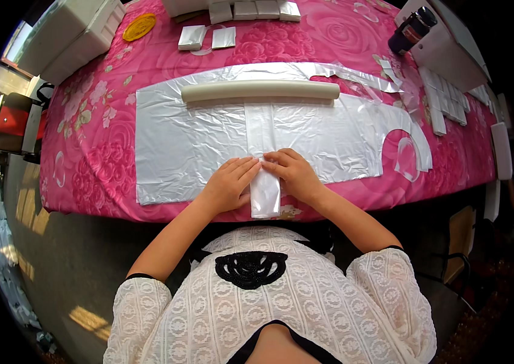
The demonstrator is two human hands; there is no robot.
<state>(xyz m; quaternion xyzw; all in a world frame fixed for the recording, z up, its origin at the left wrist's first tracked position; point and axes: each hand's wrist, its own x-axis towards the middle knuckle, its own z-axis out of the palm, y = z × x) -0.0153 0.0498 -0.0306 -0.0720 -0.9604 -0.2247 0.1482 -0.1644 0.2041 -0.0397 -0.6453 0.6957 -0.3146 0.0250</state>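
Note:
A narrow folded strip of white plastic film point(266, 197) runs toward me over the near edge of the table. My left hand point(230, 182) lies on its left side, fingers stretched out and the thumb lower along the strip's edge. From the right, my right hand point(293, 175) rests on the same strip, fingers slightly bent and laid on the film. The fingertips of both hands nearly meet at a crease across it. Beneath is a wide, wrinkled silvery-white plastic sheet point(190, 145). A long cream-coloured rod point(260, 91) lies across the sheet and the strip's far end.
A pink rose-patterned cloth point(99, 133) covers the table. Small white folded packets point(192, 37) sit at the back, with more packets point(445, 100) at right. Around them are a yellow disc point(139, 27), white boxes point(68, 42), a dark bottle point(413, 30) and film offcuts point(418, 142).

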